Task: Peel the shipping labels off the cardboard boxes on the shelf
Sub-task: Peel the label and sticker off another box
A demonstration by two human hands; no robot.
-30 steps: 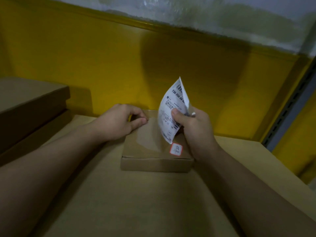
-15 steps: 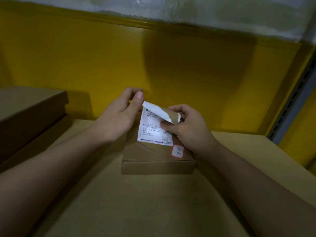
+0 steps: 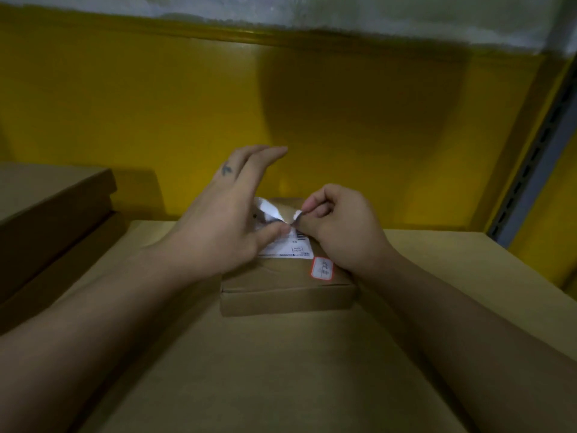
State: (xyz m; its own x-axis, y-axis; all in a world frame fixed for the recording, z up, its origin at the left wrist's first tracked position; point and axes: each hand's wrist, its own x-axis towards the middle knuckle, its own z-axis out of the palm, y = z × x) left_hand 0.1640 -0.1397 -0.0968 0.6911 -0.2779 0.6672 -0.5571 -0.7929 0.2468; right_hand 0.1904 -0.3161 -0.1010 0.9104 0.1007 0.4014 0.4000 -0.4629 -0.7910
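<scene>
Against yellow wall, label back down, left hand now flat.

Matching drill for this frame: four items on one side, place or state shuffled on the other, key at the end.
Column 1
1. left hand
2. right hand
3. shipping label
4. red-bordered sticker

Column 2
A. flat on top of the small box, near its front right corner
B. pinches the label's lifted corner
C. partly peeled, far edge curled up
D. fingers straight, thumb on the label

Pairs: 1-D, 2-B, 3-C, 4-A
</scene>
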